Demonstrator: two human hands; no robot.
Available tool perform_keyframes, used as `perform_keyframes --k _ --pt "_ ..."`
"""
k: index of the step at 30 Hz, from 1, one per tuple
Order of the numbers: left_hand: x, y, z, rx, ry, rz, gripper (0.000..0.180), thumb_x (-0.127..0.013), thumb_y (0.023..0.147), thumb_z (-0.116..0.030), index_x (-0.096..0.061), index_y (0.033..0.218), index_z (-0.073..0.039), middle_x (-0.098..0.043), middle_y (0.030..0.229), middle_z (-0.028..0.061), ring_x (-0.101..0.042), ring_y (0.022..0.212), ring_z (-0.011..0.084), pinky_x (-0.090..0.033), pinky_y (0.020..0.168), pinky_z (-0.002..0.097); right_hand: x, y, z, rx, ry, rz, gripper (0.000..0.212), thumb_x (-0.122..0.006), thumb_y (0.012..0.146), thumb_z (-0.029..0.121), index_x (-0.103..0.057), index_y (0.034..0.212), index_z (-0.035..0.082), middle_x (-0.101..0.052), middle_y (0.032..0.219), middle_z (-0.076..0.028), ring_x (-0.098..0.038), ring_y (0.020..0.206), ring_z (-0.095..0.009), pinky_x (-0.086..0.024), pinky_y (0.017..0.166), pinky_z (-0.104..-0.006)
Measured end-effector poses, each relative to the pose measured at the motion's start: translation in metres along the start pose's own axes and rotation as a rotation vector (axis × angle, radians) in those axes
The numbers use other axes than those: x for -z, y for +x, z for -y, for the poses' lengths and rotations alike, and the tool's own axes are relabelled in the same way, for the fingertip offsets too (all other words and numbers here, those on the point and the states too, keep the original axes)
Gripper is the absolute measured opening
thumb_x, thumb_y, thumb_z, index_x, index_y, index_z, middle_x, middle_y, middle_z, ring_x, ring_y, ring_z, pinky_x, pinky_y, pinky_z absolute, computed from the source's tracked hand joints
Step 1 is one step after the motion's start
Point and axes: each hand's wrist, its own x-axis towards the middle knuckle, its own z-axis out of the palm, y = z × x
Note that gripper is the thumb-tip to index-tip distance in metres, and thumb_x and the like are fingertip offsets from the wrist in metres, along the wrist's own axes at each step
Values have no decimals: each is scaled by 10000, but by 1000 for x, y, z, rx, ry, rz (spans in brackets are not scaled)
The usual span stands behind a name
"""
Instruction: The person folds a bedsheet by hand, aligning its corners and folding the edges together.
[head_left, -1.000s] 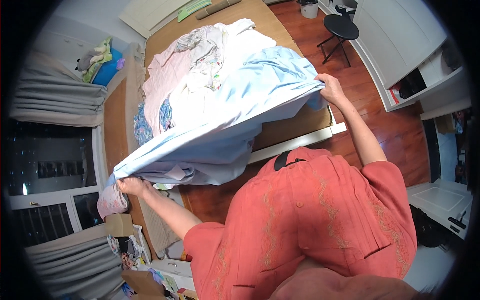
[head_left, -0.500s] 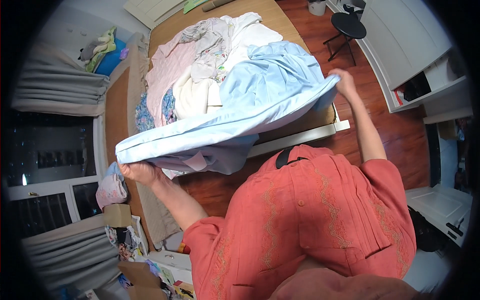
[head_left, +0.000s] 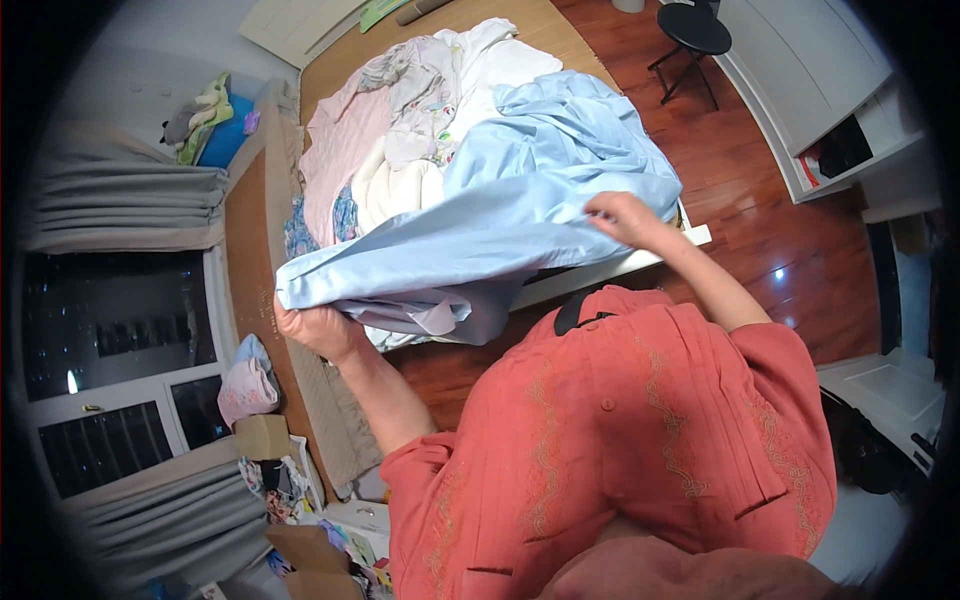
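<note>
A large light blue bed sheet [head_left: 480, 235] is stretched loosely across the near end of the bed. My left hand [head_left: 318, 328] is closed on its left corner, lifting the folded edge, and the cloth hangs down beside the wrist. My right hand [head_left: 628, 220] is at the sheet's right part with fingers curled in against the cloth; the fingertips are partly hidden. Behind the sheet lie a cream blanket [head_left: 390, 200], a pale pink garment [head_left: 345, 135], a greyish patterned cloth [head_left: 412, 95] and white cloth [head_left: 500, 70], heaped together.
The bed's white frame edge [head_left: 600, 275] runs just in front of me. A black round stool [head_left: 693, 30] stands on the wooden floor to the right, near white cabinets [head_left: 800, 70]. On the left are a window [head_left: 115, 320], grey curtains [head_left: 150, 205] and a cardboard box [head_left: 262, 437].
My right hand has moved left and down from the sheet's far right end, and that side has slackened. My left hand has shifted slightly right, still gripping its corner.
</note>
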Motion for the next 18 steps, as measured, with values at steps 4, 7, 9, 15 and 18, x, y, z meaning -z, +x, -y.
perform_keyframes --k 4,7,9,15,18 --pt "-28 -7 -2 16 56 37 132 -485 864 -18 -593 863 58 -650 826 100 -606 748 141 -503 696 273 -23 18 73 289 63 1 109 -637 808 156 -624 849 56 -615 767 -114 -608 714 -313 -485 613 -381" --pt "-44 -11 -5 -13 61 6 129 -486 848 -5 -599 820 50 -646 791 82 -584 712 125 -480 664 243 -33 22 91 457 -85 -14 213 -666 796 276 -566 813 89 -537 705 -86 -582 649 -288 -465 551 -385" --pt "-49 -14 -5 -32 101 -18 131 -485 845 -4 -601 817 49 -643 786 77 -581 706 124 -477 657 239 -38 24 96 464 -151 -29 231 -671 789 284 -550 816 90 -529 717 -77 -582 660 -280 -466 549 -384" --pt "-49 -21 -6 -66 161 -52 142 -490 857 -16 -602 815 60 -639 775 72 -574 703 121 -473 654 240 -63 37 77 342 -273 -102 121 -626 789 133 -538 856 85 -530 780 -77 -586 734 -267 -478 601 -391" --pt "-39 -22 -6 -44 112 -62 140 -492 868 -20 -596 818 59 -638 778 74 -573 705 120 -473 655 240 -59 38 70 342 -9 -148 113 -603 792 92 -582 903 93 -576 829 -102 -590 762 -289 -478 627 -371"
